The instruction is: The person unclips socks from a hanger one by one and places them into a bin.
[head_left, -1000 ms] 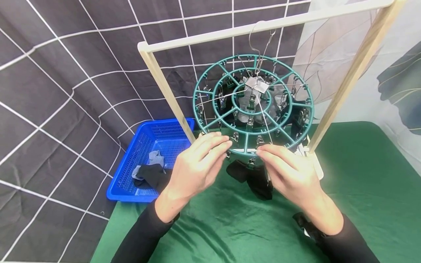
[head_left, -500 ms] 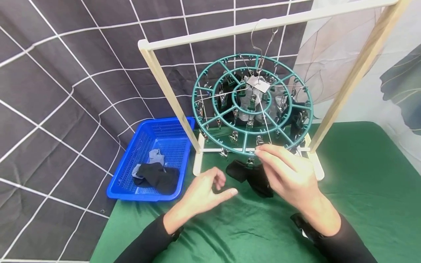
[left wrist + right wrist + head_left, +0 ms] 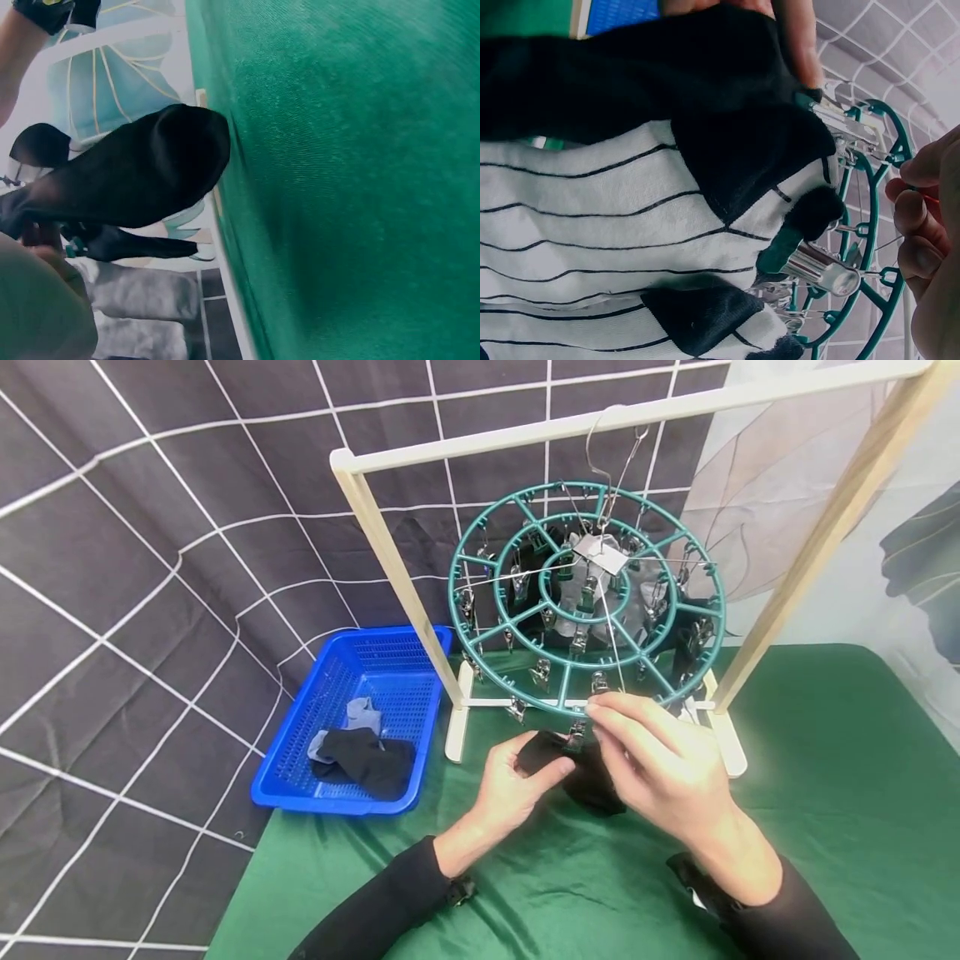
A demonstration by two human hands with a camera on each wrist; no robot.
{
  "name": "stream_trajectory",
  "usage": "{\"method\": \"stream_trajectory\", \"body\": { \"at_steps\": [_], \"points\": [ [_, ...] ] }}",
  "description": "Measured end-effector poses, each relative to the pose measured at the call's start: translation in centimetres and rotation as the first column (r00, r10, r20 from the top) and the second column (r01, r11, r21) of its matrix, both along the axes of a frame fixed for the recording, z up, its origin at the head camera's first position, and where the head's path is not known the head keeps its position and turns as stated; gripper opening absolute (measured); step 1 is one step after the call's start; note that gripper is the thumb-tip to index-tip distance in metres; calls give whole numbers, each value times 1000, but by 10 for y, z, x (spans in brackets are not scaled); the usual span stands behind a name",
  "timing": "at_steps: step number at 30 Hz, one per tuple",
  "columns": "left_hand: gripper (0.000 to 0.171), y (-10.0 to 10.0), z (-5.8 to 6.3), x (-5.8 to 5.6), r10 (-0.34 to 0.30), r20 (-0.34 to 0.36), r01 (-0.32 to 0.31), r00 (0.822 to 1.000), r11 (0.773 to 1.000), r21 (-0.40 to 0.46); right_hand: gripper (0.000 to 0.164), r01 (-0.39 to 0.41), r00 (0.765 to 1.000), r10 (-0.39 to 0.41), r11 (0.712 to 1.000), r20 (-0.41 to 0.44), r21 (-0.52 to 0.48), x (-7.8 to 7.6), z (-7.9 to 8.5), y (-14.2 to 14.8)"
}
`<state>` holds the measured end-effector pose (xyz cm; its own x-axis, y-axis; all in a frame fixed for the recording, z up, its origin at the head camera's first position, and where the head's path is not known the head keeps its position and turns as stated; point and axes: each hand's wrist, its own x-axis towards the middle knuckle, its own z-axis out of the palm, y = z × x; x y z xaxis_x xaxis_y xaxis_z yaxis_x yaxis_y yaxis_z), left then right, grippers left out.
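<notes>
A round green clip hanger (image 3: 567,687) hangs by its metal hook from a wooden rack. My right hand (image 3: 671,768) pinches the front of its outer ring. Below that spot a black sock (image 3: 596,789) dangles from a metal clip (image 3: 576,735). My left hand (image 3: 510,785) holds this sock by its left part, thumb in front, just under the clip. In the left wrist view the sock's rounded end (image 3: 187,150) hangs free above the green cloth. White socks with black stripes (image 3: 615,210) hang clipped beside it in the right wrist view.
A blue plastic basket (image 3: 273,785) stands at left, holding black socks (image 3: 367,760) and a grey-blue one (image 3: 363,714). The white-and-wood rack (image 3: 397,577) frames the hanger. Grey socks (image 3: 142,289) hang farther back. Green cloth (image 3: 817,760) covers the table.
My left hand has let go of the ring's left front, dropped down, then moved right and taken hold of the black sock. My right hand has stayed at the ring.
</notes>
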<state>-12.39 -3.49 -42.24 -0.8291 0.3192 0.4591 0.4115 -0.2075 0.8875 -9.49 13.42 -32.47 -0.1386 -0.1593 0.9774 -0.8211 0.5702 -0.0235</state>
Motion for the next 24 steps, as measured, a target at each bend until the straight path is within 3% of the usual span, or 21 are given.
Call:
{"method": "stream_trajectory", "body": {
  "at_steps": [4, 9, 13, 16, 18, 21, 24],
  "points": [
    [12, 2, 9, 5, 106, -83, -109, 991, 994, -32, 20, -6, 1000, 6, 1000, 9, 12, 1, 0, 0],
    [10, 0, -1, 1, 113, -106, -119, 988, 992, -46, 17, -27, 998, 25, 999, -54, -43, 4, 3, 2],
    [11, -2, -8, -4, 118, -104, -123, 988, 991, -42, 16, -90, 994, 87, 995, -67, -46, 9, 5, 3],
    [11, -2, -9, -5, 114, -102, -119, 988, 992, -44, 22, -106, 994, 105, 994, 19, 33, 13, 5, 3],
    [10, -3, -8, -4, 107, -104, -113, 989, 992, -49, 23, -68, 996, 61, 993, 69, 94, 15, 3, 2],
    [7, -3, -1, 1, 101, -106, -108, 989, 993, -53, 22, -15, 992, -7, 986, 128, 168, 14, -2, 2],
    [7, -4, 8, 6, 96, -124, -104, 988, 993, -57, 23, -38, 984, 5, 982, 180, 185, 11, -9, 2]
  ]
}}
